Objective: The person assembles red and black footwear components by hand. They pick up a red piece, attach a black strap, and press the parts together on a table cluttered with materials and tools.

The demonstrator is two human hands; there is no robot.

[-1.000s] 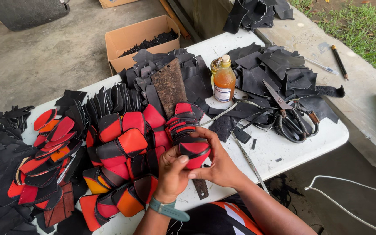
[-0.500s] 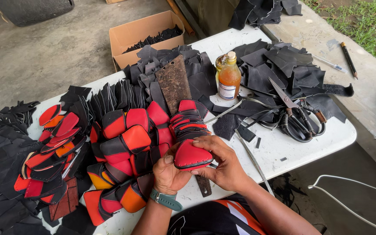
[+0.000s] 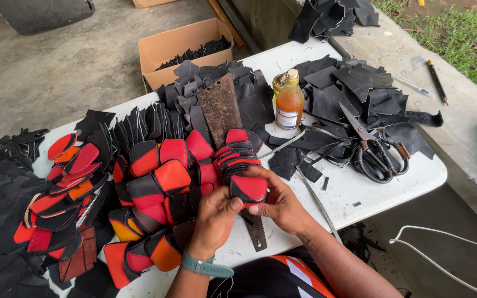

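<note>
Head view, starting closest: my left hand, a teal band at its wrist, and my right hand meet over the table's near edge, both pinching one red-and-black piece. It is a small curved panel, bright red across the face with a black border along its top and side, and it looks folded or layered. My left thumb presses its lower left edge; my right fingers curl around its right side, thumb below.

Just under my hands a rusty saw blade lies on the tabletop, teeth showing, pointing toward me. A thin metal strip runs diagonally beside my right wrist.

Left of my hands, finished red, orange and black pieces overlap in a thick heap covering the near left part of the table, with more spilling past the left edge. A short stack of red pieces sits just beyond the one I hold.

Further out, a rusty flat plate rests on black cut scraps. An amber bottle stands near the table's middle. Scissors with black loop handles lie toward the right edge among black offcuts.

Beyond the far edge, a cardboard box on the floor holds black scraps. A pencil lies on the concrete ledge at right.
</note>
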